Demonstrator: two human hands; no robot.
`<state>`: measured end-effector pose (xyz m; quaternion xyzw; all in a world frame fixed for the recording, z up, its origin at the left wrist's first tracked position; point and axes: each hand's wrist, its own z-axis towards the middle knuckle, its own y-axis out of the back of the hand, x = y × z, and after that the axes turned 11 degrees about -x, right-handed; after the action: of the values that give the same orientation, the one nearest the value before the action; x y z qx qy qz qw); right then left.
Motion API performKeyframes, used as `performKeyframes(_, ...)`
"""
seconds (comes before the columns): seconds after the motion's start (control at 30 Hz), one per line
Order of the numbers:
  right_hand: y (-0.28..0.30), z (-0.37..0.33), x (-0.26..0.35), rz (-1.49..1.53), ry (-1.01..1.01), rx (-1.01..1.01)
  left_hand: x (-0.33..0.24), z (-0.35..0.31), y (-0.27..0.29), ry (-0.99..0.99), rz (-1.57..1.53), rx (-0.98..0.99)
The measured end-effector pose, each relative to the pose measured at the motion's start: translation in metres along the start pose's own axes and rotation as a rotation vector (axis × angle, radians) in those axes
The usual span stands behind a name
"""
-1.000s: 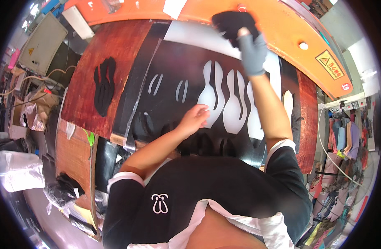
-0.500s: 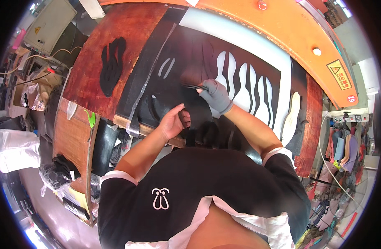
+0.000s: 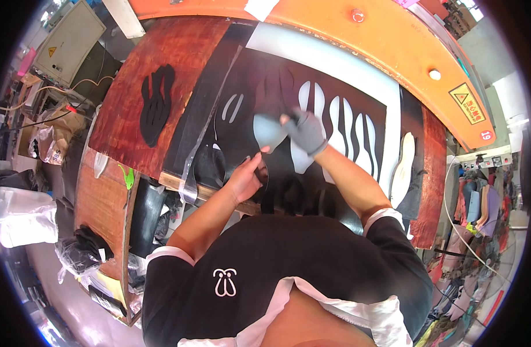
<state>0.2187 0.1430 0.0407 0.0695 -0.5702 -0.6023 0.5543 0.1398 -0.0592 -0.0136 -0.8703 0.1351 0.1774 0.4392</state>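
A black sheet [image 3: 242, 75] with sole-shaped cut-outs lies in front of me, over a white board [image 3: 335, 55] that shows through the holes. My right hand [image 3: 307, 132], in a grey glove, is over the sheet's middle. Its fingers are pinched together, slightly blurred, and what they hold is unclear. Beside it a white gap [image 3: 268, 134] shows in the sheet. My bare left hand [image 3: 247, 179] is at the near edge, palm turned inward and fingers curled at a dark piece I cannot make out against the black. Further cut-outs [image 3: 336, 139] line up to the right.
Black sole-shaped pieces [image 3: 157, 107] lie on the red-brown board [image 3: 121, 121] at left. An orange machine beam [image 3: 311, 17] crosses the far side, with a red button [image 3: 358, 15]. A pale sole shape [image 3: 403, 170] lies at right. A wooden side table [image 3: 100, 196] stands at near left.
The white gap beside my right hand has come into sight where dark material was. My right hand has shifted slightly right and nearer; my left hand has moved right and nearer, fingers more curled.
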Motion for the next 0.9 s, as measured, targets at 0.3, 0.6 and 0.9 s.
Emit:
performKeyframes(0.3, 0.021, 0.077, -0.032, 0.924, -0.61, -0.313, -0.069, -0.053, -0.032, -0.998, 1.066, -0.245)
performKeyframes(0.6, 0.0, 0.048, -0.008, 0.939, -0.718, -0.246, -0.074, 0.089, -0.085, -0.248, 0.784, -0.202)
performKeyframes(0.9, 0.017, 0.086, -0.039, 1.009, -0.71, -0.536, -0.072, 0.092, -0.061, -0.538, 1.083, -0.051)
